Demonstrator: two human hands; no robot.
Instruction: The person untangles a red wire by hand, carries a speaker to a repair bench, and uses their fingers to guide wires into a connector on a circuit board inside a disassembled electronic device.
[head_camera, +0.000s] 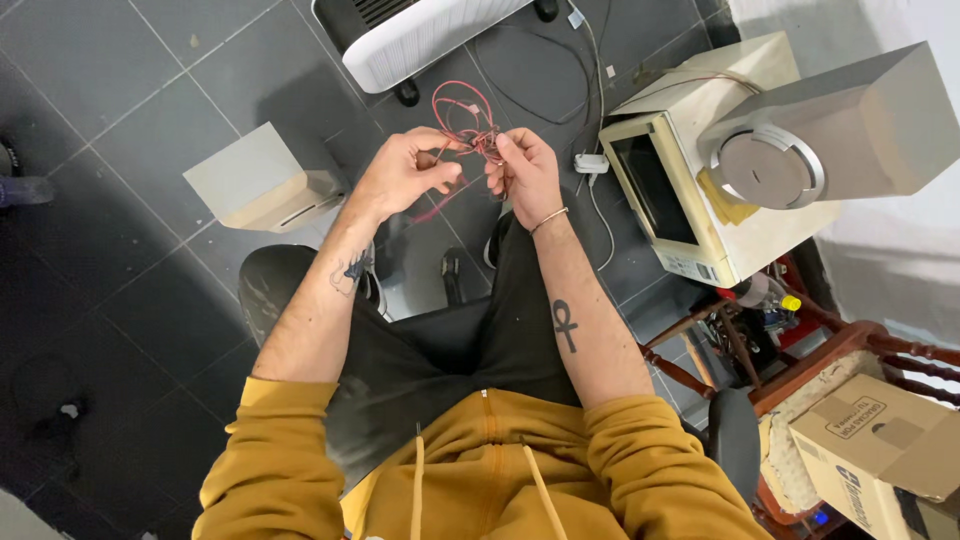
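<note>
if either hand pulled too hard, the red wire tangle (468, 122) could knot tighter or snap. the left hand (405, 170) and right hand (525, 175) were both closed on it, fingers (448, 172) pinched tight around the thin strands. the tangle hung between the hands, above the dark floor (120, 90), left of the old beige monitor (690, 190).
</note>
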